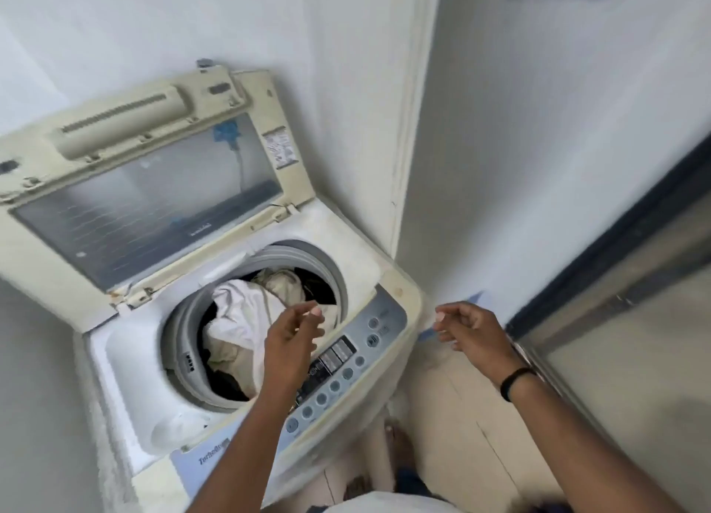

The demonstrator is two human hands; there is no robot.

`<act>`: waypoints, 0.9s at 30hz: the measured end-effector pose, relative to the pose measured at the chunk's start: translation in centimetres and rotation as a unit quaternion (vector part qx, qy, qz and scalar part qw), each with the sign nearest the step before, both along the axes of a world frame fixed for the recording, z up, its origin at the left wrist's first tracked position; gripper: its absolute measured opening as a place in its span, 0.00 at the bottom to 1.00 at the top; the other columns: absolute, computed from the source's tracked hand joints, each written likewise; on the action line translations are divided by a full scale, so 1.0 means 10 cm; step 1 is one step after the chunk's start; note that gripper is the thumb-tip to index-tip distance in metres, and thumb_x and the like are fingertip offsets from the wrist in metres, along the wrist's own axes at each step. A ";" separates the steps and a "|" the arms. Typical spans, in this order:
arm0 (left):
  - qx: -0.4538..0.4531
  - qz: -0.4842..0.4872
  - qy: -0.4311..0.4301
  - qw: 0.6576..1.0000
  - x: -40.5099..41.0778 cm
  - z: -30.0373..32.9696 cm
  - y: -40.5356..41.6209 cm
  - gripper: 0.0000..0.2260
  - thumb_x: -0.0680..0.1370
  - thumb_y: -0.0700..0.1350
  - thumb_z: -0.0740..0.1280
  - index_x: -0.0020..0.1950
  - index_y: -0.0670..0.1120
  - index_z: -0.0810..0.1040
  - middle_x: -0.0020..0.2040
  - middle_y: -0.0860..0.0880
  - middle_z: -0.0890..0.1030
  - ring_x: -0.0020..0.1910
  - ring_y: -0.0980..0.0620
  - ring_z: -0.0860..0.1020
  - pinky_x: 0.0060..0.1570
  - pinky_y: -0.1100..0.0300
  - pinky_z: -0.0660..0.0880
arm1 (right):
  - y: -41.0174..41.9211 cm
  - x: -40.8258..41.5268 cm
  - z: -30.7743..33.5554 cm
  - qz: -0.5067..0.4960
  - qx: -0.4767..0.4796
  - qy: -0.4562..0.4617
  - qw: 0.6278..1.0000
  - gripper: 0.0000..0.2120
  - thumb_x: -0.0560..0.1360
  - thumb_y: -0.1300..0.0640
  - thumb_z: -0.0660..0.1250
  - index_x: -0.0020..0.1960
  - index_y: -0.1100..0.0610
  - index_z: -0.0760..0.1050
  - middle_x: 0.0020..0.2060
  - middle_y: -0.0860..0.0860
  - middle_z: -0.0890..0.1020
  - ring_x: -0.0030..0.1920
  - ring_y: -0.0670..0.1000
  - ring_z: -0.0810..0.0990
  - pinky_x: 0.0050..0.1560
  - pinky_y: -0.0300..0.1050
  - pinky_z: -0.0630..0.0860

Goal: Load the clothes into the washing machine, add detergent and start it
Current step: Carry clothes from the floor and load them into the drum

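The clothes (246,320) lie piled in the drum (184,343) of the washer (127,397), whose lid (146,189) is propped up, so loading is judged done or nearly so. Both hands are held empty with loosely curled fingers, the left hand (292,339) over the drum's edge and the right hand (473,335) beside the panel (346,374). No detergent is seen; it must be fetched next.

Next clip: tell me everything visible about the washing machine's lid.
The lid stands raised, hinged at the back of the top-loading washing machine and leaning toward the wall. Its frame looks like yellowed cream plastic around a large tinted transparent window, with a ribbed bar along the upper edge, a printed label on the right side and screws around the frame. Something blue shows through the pane. Neither hand touches it.
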State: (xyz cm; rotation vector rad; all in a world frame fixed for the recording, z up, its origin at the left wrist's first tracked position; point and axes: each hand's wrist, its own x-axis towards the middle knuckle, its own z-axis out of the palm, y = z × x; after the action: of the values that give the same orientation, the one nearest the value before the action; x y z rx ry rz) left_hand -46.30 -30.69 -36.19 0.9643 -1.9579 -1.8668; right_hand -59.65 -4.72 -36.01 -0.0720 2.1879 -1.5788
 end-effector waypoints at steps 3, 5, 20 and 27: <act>0.001 -0.058 0.016 0.998 -0.18 -0.01 0.35 0.06 0.81 0.49 0.69 0.54 0.50 0.83 0.45 0.47 0.86 0.42 0.48 0.85 0.40 0.53 0.80 | 0.43 0.35 -0.03 -0.067 0.001 -0.004 0.998 0.04 0.79 0.61 0.68 0.51 0.56 0.80 0.40 0.54 0.86 0.36 0.43 0.83 0.33 0.29 0.74; 0.005 -0.122 0.010 0.992 -0.25 -0.05 0.70 0.05 0.81 0.48 0.68 0.54 0.50 0.82 0.45 0.46 0.86 0.41 0.48 0.84 0.38 0.54 0.78 | 0.79 0.65 -0.09 -0.111 0.019 -0.020 0.993 0.05 0.79 0.62 0.67 0.52 0.56 0.80 0.41 0.54 0.86 0.36 0.46 0.83 0.33 0.29 0.73; -0.118 -0.630 -0.146 0.753 0.38 -0.35 4.10 0.21 0.79 0.52 0.71 0.71 0.52 0.74 0.54 0.47 0.83 0.58 0.47 0.81 0.65 0.46 0.75 | 3.59 2.95 -0.64 -0.401 0.029 -0.089 0.911 0.05 0.79 0.61 0.67 0.47 0.53 0.79 0.41 0.51 0.85 0.40 0.52 0.82 0.38 0.37 0.75; -0.168 -0.733 -0.186 0.633 1.08 -0.63 5.74 0.23 0.79 0.52 0.70 0.73 0.52 0.72 0.59 0.46 0.82 0.58 0.48 0.81 0.61 0.49 0.76 | 4.71 4.00 -1.16 -0.482 0.001 -0.162 0.861 0.04 0.77 0.63 0.68 0.44 0.61 0.79 0.42 0.60 0.84 0.44 0.58 0.80 0.47 0.55 0.77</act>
State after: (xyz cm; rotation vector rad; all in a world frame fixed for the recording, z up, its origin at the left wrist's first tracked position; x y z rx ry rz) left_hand -35.51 26.70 -42.45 -0.8599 -3.6993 -1.5189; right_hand -19.64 42.33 -47.60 1.3816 2.0147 -1.8385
